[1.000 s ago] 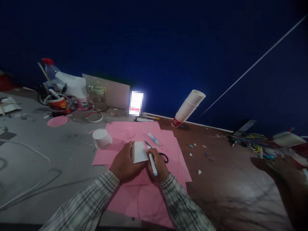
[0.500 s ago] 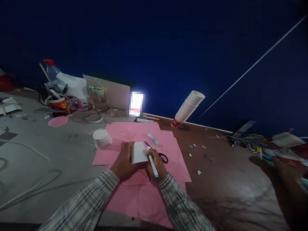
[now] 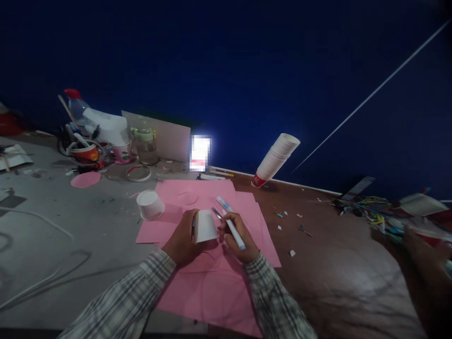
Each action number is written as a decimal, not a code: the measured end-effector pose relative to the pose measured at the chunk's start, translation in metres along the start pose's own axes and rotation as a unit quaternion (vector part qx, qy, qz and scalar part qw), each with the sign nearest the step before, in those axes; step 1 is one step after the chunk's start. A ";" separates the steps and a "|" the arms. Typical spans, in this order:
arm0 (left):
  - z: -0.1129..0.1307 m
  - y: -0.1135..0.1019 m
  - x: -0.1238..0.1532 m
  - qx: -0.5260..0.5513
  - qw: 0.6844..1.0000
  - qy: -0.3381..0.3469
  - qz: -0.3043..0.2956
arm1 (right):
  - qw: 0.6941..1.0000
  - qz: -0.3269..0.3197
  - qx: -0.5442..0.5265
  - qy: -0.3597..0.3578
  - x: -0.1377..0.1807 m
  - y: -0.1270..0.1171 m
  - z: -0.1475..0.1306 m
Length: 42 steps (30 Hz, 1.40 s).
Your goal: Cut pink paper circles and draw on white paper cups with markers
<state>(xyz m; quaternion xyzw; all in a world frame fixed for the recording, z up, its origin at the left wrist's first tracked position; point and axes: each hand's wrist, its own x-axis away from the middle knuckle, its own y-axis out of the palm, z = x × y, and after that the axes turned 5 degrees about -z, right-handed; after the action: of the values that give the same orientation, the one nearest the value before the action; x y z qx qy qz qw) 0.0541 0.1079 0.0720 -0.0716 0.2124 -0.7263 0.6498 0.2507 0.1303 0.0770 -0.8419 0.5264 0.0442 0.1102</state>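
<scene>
My left hand (image 3: 184, 239) is closed round a white paper cup (image 3: 206, 227), which it keeps upside down above the pink paper sheets (image 3: 219, 301). To the right of the cup, my right hand (image 3: 241, 238) grips a white marker (image 3: 233, 230) with a light blue end. The marker's tip side is hidden by my fingers. Scissors (image 3: 216, 213) lie just beyond my right hand, their blades showing and their handles covered by it. A clear tube with a blue label (image 3: 223, 204) rests on the paper behind them. Another white paper cup (image 3: 151, 205) stands upside down at the left.
A tall leaning stack of paper cups (image 3: 275, 162) is by the blue wall. A jar (image 3: 144, 146) and a pen-filled red cup (image 3: 85, 151) stand at the back left. Paper scraps lie on the brown tabletop (image 3: 318, 259). Another person's hand (image 3: 420, 254) is by tangled cords at far right.
My right hand has moved right with the marker, away from the cup, and now covers the black scissor handle. The cup in my left hand has shifted slightly. The other person's hand has moved.
</scene>
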 end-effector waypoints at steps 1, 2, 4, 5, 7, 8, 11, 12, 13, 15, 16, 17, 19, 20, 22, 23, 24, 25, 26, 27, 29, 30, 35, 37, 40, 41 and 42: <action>0.001 0.000 0.000 -0.004 1.000 0.003 -0.002 | 0.999 0.016 -0.040 0.010 0.000 -0.003 -0.003; 0.001 0.001 0.001 -0.008 1.000 0.007 -0.005 | 0.996 0.031 -0.079 0.019 0.000 -0.004 -0.005; 0.000 0.001 0.001 -0.006 1.000 0.012 -0.010 | 0.988 0.054 -0.144 0.024 -0.001 -0.004 -0.007; -0.001 0.002 0.001 -0.004 1.000 0.020 -0.008 | 0.984 0.058 -0.165 0.022 -0.002 -0.002 -0.008; -0.003 0.002 0.000 -0.010 0.999 0.047 -0.003 | 0.983 0.055 -0.175 0.010 -0.002 0.004 -0.008; -0.004 0.002 -0.001 -0.021 0.998 0.066 0.000 | 0.985 0.059 -0.163 0.006 -0.002 0.008 -0.007; -0.006 0.002 -0.002 -0.065 0.993 0.102 0.005 | 0.990 0.101 -0.094 0.007 -0.002 0.018 -0.006; -0.006 0.002 -0.003 -0.073 0.992 0.102 0.004 | 0.991 0.115 -0.072 0.008 -0.002 0.021 -0.006; -0.006 0.002 -0.003 -0.076 0.992 0.099 0.001 | 0.990 0.127 -0.055 0.009 -0.001 0.023 -0.006; -0.006 0.002 -0.003 -0.074 0.993 0.088 -0.005 | 0.989 0.142 -0.040 0.012 -0.001 0.025 -0.007; -0.006 0.002 -0.002 -0.069 0.994 0.080 -0.007 | 0.988 0.147 -0.040 0.013 -0.002 0.025 -0.008; -0.006 0.002 -0.002 -0.062 0.995 0.073 -0.011 | 0.988 0.150 -0.043 0.016 -0.002 0.026 -0.008; -0.005 0.002 -0.001 -0.046 0.997 0.058 -0.018 | 0.986 0.156 -0.053 0.023 -0.003 0.027 -0.009; -0.005 0.002 -0.001 -0.042 0.997 0.053 -0.021 | 0.985 0.158 -0.058 0.028 -0.004 0.027 -0.009; -0.004 0.002 -0.001 -0.042 0.997 0.052 -0.025 | 0.984 0.158 -0.067 0.039 -0.005 0.028 -0.009; -0.004 0.002 -0.001 -0.045 0.997 0.054 -0.024 | 0.984 0.156 -0.071 0.042 -0.006 0.028 -0.009; -0.004 0.002 -0.002 -0.048 0.997 0.060 -0.023 | 0.984 0.154 -0.074 0.044 -0.006 0.029 -0.009; -0.004 0.002 -0.002 -0.050 0.996 0.067 -0.022 | 0.984 0.152 -0.077 0.044 -0.006 0.029 -0.009; -0.004 0.002 -0.002 -0.052 0.996 0.075 -0.020 | 0.984 0.150 -0.079 0.045 -0.007 0.029 -0.009; -0.003 0.001 -0.002 -0.052 0.995 0.081 -0.017 | 0.984 0.150 -0.082 0.046 -0.007 0.029 -0.008; -0.002 0.001 -0.002 -0.055 0.995 0.087 -0.013 | 0.983 0.157 -0.084 0.050 -0.007 0.028 -0.008; -0.002 0.001 -0.002 -0.055 0.995 0.086 -0.011 | 0.982 0.162 -0.086 0.052 -0.008 0.028 -0.008; -0.002 0.000 -0.001 -0.055 0.995 0.079 -0.015 | 0.977 0.176 -0.107 0.063 -0.009 0.027 -0.009; -0.003 0.001 -0.001 -0.064 0.994 0.086 -0.013 | 0.978 0.164 -0.109 0.066 -0.010 0.028 -0.009; -0.004 0.001 -0.001 -0.070 0.993 0.096 -0.011 | 0.980 0.153 -0.108 0.070 -0.009 0.028 -0.009; -0.004 0.001 -0.001 -0.068 0.993 0.094 -0.011 | 0.979 0.156 -0.108 0.072 -0.009 0.028 -0.009; -0.003 0.001 -0.001 -0.064 0.994 0.091 -0.009 | 0.978 0.162 -0.109 0.073 -0.009 0.027 -0.009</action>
<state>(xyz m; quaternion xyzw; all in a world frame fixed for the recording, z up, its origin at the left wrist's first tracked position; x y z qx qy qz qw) 0.0541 0.1092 0.0685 -0.0491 0.3160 -0.7205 0.6153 0.2221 0.1246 0.0833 -0.7537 0.6541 0.0573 -0.0298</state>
